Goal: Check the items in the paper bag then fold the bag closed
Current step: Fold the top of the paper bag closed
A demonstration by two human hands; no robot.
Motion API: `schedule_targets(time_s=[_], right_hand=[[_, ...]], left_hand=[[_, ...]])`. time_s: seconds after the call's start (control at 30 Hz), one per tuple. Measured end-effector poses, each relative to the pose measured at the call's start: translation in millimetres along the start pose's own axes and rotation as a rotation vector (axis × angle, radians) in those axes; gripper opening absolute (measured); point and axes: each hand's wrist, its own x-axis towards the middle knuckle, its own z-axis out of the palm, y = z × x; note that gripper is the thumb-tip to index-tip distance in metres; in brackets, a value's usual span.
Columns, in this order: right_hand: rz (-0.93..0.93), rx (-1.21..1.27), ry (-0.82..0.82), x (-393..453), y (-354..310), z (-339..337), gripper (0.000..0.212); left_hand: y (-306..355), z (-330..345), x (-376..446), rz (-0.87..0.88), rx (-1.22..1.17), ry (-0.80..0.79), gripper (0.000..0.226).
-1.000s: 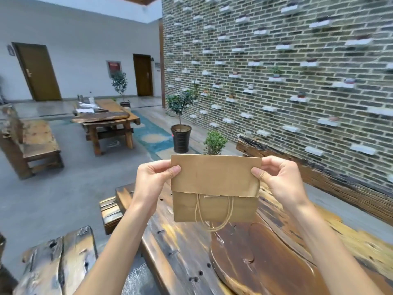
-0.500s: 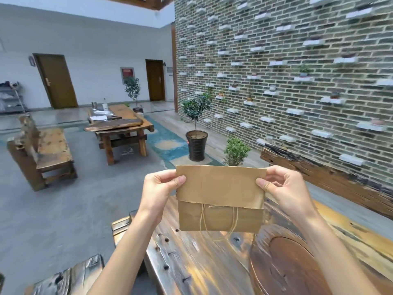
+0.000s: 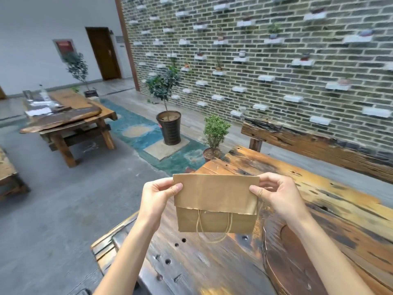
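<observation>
I hold a brown paper bag (image 3: 215, 204) up in the air over the near end of a rough wooden table (image 3: 308, 201). Its top is folded down toward me as a wide flap, and a loop of twine handle hangs out below the flap. My left hand (image 3: 158, 198) pinches the folded top at its left corner. My right hand (image 3: 276, 195) pinches the right corner the same way. The inside of the bag and anything in it are hidden by the fold.
A round dark wooden slab (image 3: 297, 262) lies on the table at the lower right. Two potted plants (image 3: 213, 135) (image 3: 168, 116) stand on the floor beyond the table's far end. Another wooden table (image 3: 70, 116) stands at the left. A brick wall (image 3: 255, 60) runs along the right.
My view has swung right and tilted down, showing more of the table. The bag sits lower in the view. Both hands keep the same pinch on the folded top.
</observation>
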Motion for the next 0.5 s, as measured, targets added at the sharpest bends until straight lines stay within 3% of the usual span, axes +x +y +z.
schedule_targets(time_s=[0.17,0.37,0.47,0.5], right_hand=[[0.101,-0.051,0.123,22,32,38,0.021],[0.282,-0.142,0.301,37,81,87,0.017],[0.426,-0.206,0.369,44,101,117,0.016],[0.461,-0.233,0.370,44,107,126,0.016]], left_hand=[[-38,-10,62,-0.076,0.002,-0.120,0.016],[-92,-22,136,-0.143,0.061,-0.346,0.015],[-135,-34,173,-0.166,0.198,-0.485,0.033],[-150,-38,185,-0.179,0.258,-0.518,0.028]])
